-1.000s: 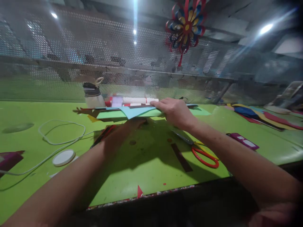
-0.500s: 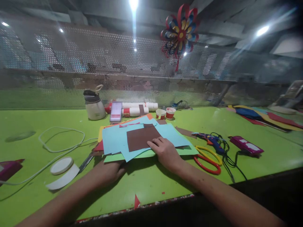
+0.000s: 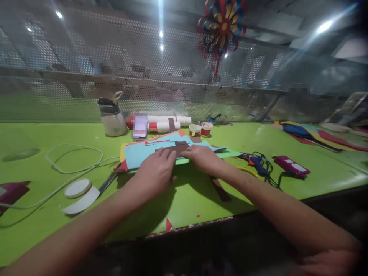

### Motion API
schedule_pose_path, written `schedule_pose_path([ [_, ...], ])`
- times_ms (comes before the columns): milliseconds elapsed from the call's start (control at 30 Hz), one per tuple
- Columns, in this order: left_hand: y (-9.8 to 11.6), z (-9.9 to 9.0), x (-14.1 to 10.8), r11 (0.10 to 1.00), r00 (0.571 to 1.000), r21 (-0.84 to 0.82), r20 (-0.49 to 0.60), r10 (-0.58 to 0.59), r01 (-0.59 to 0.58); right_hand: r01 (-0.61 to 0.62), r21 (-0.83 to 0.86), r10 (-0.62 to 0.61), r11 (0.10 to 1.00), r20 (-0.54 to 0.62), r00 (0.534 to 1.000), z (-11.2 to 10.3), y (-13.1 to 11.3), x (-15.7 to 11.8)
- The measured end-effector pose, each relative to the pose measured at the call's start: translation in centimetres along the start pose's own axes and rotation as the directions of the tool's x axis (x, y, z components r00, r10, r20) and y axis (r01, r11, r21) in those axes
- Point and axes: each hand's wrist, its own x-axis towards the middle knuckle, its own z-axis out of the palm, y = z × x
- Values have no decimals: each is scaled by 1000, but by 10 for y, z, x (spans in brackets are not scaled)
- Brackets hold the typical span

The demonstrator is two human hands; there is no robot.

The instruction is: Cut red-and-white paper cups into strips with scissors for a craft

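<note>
A stack of coloured paper [image 3: 138,155], mostly light blue with green, orange and red edges, lies in the middle. On it is a piece of brown paper [image 3: 184,148], largely covered by my hands. My left hand [image 3: 159,166] has its fingers bent over the stack's near edge at the brown paper, the thumb mostly hidden. Beside it, my right hand [image 3: 202,157] holds the same edge with its fingers on top. Below my right forearm a brown paper strip [image 3: 220,189] shows. Scissors with a yellow handle [image 3: 250,171] are partly hidden behind that forearm.
To the right are a blue glue gun [image 3: 255,163] and a purple box [image 3: 291,166] with cables. At left lie a tape roll [image 3: 77,188], a cutter knife [image 3: 107,183] and a white cable [image 3: 102,153]. A bottle [image 3: 113,120], phone [image 3: 140,126] and paper cups [image 3: 206,129] stand behind.
My left hand has come up from beneath the stack onto its near edge. My right hand has moved closer to it. The papers have shifted, and the brown strip now shows near me.
</note>
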Motion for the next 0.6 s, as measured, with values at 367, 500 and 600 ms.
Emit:
schedule_pose_path([
  [367, -20, 2, 50, 980, 979, 67, 65, -192, 188, -126, -112, 122, 986, -43, 992, -31, -7, -53],
  [500, -17, 10, 45, 980, 977, 33, 81, -198, 196, -159, -116, 180, 980, 200, 963, 13, 12, -68],
  [600, -14, 16, 39, 978, 974, -33, 109, -200, 205, -173, -99, 195, 980, 317, 928, 32, 25, -57],
])
